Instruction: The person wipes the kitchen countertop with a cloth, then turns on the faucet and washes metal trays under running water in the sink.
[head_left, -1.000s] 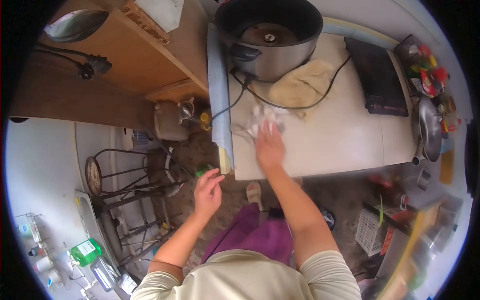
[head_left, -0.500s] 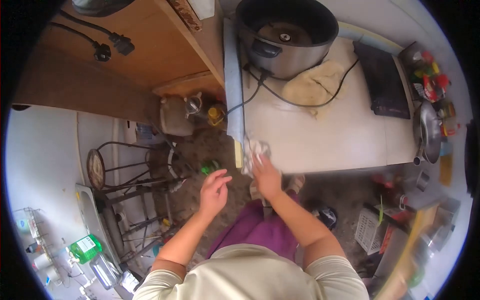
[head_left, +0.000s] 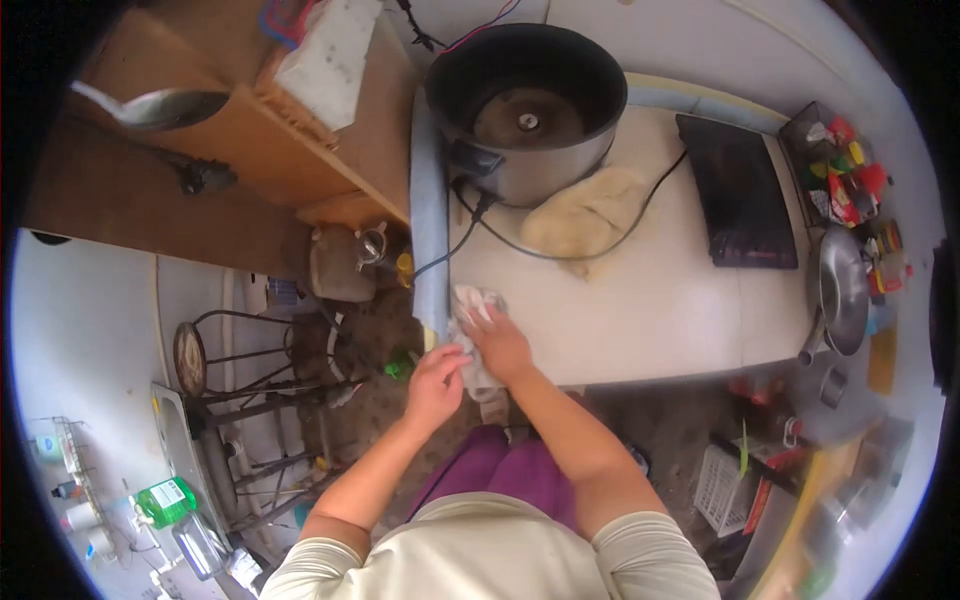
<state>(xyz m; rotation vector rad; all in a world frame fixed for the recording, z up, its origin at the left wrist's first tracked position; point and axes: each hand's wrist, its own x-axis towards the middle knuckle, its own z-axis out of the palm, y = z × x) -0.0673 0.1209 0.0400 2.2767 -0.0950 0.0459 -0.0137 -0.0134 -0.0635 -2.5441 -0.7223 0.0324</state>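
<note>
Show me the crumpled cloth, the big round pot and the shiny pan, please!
Crumpled cloth point(head_left: 467, 299): head view, on its pale upper part.
Big round pot point(head_left: 548, 173): head view, on its silvery outer wall.
Shiny pan point(head_left: 850, 293): head view, on its metal body.

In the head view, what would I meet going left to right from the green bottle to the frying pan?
Green bottle → left hand → right hand, on a crumpled whitish cloth → yellowish cloth → flat black cooktop → frying pan.
</note>
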